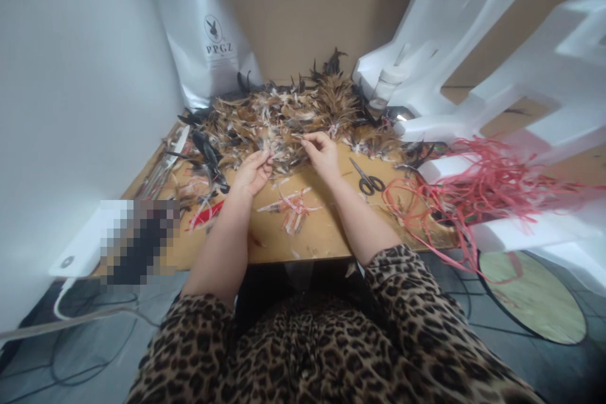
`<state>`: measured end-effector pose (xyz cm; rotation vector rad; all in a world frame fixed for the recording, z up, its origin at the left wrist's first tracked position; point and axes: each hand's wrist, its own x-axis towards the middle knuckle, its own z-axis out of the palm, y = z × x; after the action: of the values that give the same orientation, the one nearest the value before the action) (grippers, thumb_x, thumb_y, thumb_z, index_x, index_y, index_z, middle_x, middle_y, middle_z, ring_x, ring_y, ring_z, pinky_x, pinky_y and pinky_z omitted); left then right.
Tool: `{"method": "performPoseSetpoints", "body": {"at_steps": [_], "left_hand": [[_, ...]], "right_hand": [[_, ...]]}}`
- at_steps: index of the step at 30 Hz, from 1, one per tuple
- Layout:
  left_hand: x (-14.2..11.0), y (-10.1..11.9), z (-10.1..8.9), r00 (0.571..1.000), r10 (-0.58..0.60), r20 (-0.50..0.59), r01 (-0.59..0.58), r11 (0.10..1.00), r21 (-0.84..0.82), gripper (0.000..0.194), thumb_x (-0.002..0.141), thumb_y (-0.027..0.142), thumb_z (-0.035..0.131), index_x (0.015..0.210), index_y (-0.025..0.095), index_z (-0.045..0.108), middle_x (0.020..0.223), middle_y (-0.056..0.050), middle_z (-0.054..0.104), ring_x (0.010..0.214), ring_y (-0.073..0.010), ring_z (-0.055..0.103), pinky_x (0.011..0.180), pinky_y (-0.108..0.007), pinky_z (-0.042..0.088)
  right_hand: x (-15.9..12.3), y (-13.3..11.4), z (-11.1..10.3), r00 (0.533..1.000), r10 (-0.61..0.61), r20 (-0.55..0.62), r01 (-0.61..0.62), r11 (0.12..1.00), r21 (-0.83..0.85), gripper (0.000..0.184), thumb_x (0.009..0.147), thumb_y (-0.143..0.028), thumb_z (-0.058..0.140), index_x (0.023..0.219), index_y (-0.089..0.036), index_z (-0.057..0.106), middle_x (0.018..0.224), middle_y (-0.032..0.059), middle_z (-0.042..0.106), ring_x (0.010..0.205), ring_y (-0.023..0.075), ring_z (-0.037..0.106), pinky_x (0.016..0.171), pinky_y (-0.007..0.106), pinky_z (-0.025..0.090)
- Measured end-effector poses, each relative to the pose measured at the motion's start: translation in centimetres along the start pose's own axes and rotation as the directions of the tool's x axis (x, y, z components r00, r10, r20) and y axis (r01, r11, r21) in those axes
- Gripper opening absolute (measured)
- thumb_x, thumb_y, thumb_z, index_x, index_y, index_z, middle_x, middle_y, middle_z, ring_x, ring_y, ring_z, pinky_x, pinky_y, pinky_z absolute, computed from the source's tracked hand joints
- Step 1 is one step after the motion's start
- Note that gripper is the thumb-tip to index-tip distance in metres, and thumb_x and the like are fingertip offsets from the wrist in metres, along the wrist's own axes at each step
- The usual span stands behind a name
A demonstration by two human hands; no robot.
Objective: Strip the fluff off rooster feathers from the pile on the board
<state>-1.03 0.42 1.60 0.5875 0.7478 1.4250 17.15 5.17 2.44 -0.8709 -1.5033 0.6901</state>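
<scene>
My left hand is closed in a pinch at the front of a brown feather pile. Pale, fluffy brown feathers stand up from its fingertips. Just to the right, my right hand pinches a thin, light piece that looks like a feather; its exact shape is too small to make out. A small gap separates the two hands. Below them on the table lies a little heap of pink and clear strip scraps. Black-handled scissors rest right of my right hand.
Red plastic ribbon hangs in a tangle over white foam pieces at right. Black feathers lie at left, near a white power strip. A silver bag and a clear bottle stand behind the wooden table.
</scene>
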Motion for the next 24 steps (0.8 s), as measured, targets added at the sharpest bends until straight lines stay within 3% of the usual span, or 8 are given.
{"method": "performPoseSetpoints", "body": {"at_steps": [2,5,10,20,24], "left_hand": [[0.11,0.13,-0.08,0.998,0.042,-0.037,-0.043,0.999,-0.013,0.007,0.07,0.009,0.067,0.072,0.013,0.063,0.084,-0.003,0.068,0.058,-0.0017,0.056,0.049,-0.01,0.043],[0.14,-0.04,-0.17,1.0,0.03,-0.008,-0.03,1.0,0.006,0.006,0.07,0.009,0.067,0.07,0.013,0.062,0.094,-0.006,0.069,0.061,-0.003,0.059,0.052,-0.011,0.045],[-0.07,-0.58,0.03,0.997,-0.02,0.077,0.016,0.999,0.051,0.004,0.071,0.008,0.066,0.071,0.011,0.063,0.089,-0.008,0.069,0.062,-0.0043,0.06,0.053,-0.011,0.047],[0.26,-0.49,-0.07,1.0,0.003,-0.009,-0.003,1.0,0.022,0.006,0.07,0.007,0.067,0.071,0.011,0.063,0.076,-0.004,0.067,0.058,-0.004,0.058,0.049,-0.011,0.044],[0.48,-0.41,-0.3,0.998,0.045,-0.039,-0.046,0.999,-0.018,0.006,0.07,0.006,0.065,0.07,0.011,0.062,0.088,-0.006,0.069,0.062,-0.0049,0.061,0.05,-0.012,0.045]], "right_hand": [[-0.02,-0.04,0.03,0.999,0.029,0.015,-0.03,0.998,0.048,0.02,0.072,-0.038,0.061,0.078,-0.02,0.065,0.078,0.0015,0.059,0.076,0.0143,0.051,0.077,0.029,0.041],[-0.13,0.06,0.23,0.996,0.077,0.034,-0.08,0.99,0.112,0.022,0.07,-0.041,0.063,0.079,-0.02,0.065,0.082,0.0014,0.06,0.075,0.0136,0.051,0.075,0.028,0.041],[-0.21,0.19,0.54,0.994,0.101,0.039,-0.106,0.98,0.167,0.023,0.069,-0.041,0.064,0.078,-0.02,0.064,0.08,0.0011,0.061,0.072,0.0126,0.051,0.072,0.027,0.041],[-0.19,-0.08,0.48,0.989,0.141,0.051,-0.149,0.966,0.211,0.024,0.067,-0.041,0.066,0.077,-0.019,0.064,0.078,0.0003,0.061,0.07,0.012,0.052,0.072,0.027,0.042],[-0.24,-0.51,0.55,0.985,0.144,0.092,-0.164,0.946,0.281,0.023,0.065,-0.039,0.068,0.076,-0.019,0.063,0.075,-0.0006,0.062,0.07,0.0115,0.053,0.072,0.027,0.043]]}}
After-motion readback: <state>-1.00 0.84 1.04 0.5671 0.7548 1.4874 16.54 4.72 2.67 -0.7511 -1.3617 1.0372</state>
